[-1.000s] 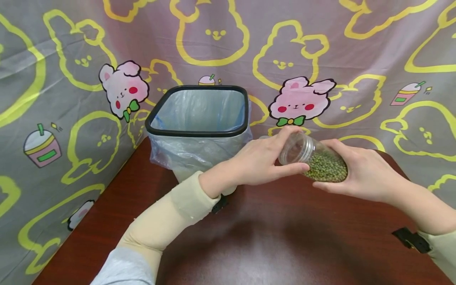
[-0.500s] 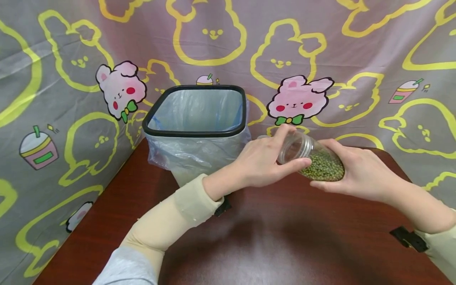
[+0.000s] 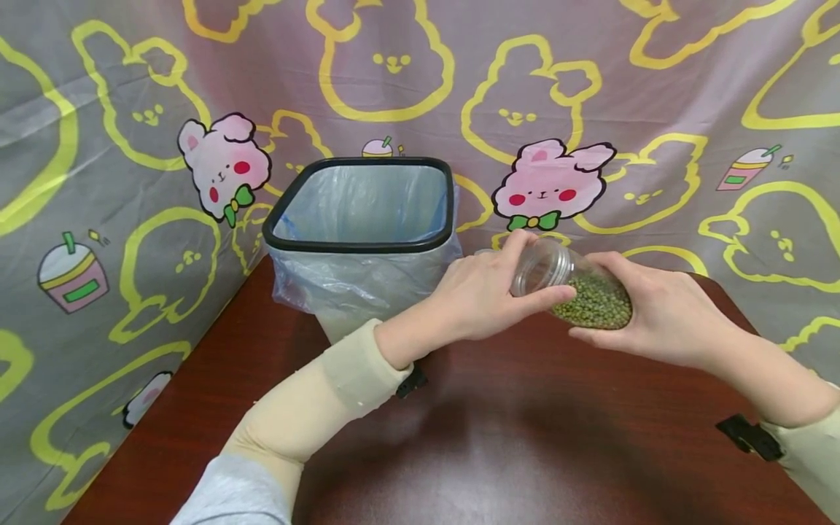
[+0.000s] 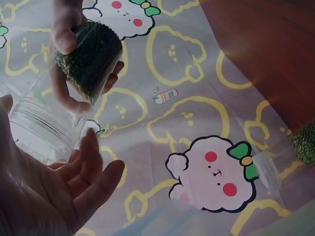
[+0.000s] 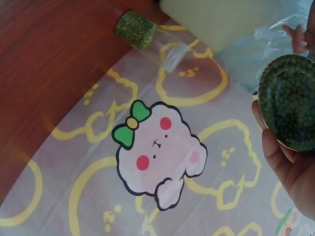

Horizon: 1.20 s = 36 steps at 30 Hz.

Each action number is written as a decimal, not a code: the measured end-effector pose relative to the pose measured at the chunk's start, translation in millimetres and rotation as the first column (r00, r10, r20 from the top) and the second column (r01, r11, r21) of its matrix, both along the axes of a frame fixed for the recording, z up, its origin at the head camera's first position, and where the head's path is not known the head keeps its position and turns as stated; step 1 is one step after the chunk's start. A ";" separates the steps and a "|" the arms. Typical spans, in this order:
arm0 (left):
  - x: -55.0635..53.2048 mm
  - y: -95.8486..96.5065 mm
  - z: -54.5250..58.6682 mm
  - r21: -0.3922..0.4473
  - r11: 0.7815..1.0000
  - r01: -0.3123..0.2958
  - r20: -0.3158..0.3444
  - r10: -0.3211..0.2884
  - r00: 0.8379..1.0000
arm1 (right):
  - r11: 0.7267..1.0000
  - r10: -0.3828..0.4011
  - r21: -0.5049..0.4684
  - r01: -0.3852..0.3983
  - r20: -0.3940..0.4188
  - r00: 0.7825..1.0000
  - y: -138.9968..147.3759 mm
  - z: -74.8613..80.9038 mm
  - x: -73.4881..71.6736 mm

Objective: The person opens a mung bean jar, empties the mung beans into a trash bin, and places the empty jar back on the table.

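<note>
A clear plastic jar (image 3: 593,295) partly filled with green beans, likely mung beans, is held tilted above the table, its ribbed clear lid end (image 4: 42,123) toward the left. My right hand (image 3: 663,313) grips the jar round its bean-filled base. At the lid end, my left hand (image 3: 482,295) has its thumb on the near side and its index finger over the far side. In the left wrist view the other left fingers hang loosely curled below the jar. The right wrist view shows the jar's round bottom, with right fingers (image 5: 273,152) wrapped round it.
A bin (image 3: 357,246) with a black rim and bluish plastic liner stands at the back left of the dark red table (image 3: 525,445). A second clear jar of green beans (image 5: 135,29) stands near it, mostly hidden behind my left hand. A cartoon-print cloth (image 3: 407,87) hangs behind.
The jar and my right hand have shifted slightly left and up. My left hand keeps its place at the lid end. The whole head view has moved a little.
</note>
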<state>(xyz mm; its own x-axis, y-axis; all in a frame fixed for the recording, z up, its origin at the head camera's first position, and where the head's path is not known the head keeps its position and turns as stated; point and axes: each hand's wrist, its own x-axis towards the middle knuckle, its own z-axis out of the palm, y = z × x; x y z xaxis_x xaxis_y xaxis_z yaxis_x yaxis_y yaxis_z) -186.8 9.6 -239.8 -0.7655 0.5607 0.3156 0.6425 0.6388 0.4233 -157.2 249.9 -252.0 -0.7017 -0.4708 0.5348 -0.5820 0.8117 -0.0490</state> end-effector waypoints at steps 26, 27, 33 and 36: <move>-14.1 -17.7 8.0 0.194 0.842 0.503 -0.114 -0.490 0.864 | 1.000 -0.021 -0.007 0.022 0.049 0.999 -1.8 0.5 2.6; -13.8 -17.8 8.4 0.188 0.848 0.495 -0.105 -0.484 0.869 | 1.000 -0.019 -0.004 0.019 0.046 0.999 -1.9 0.5 2.4; -11.0 -16.9 10.6 0.142 0.891 0.430 -0.037 -0.430 0.902 | 1.000 -0.014 0.006 0.014 0.028 0.999 -2.2 -0.2 1.5; -10.2 -16.1 10.4 0.129 0.905 0.406 -0.036 -0.404 0.914 | 1.000 -0.014 0.007 0.013 0.025 1.000 -2.3 -0.5 1.4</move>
<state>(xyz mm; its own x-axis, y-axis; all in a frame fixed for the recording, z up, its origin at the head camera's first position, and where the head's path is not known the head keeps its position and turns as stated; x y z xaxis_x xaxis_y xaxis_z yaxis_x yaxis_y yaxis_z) -197.0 -6.6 -229.5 -0.4782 0.7750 0.4133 0.8380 0.2618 0.4788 -155.8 247.6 -252.5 -0.7213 -0.4650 0.5134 -0.5696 0.8199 -0.0578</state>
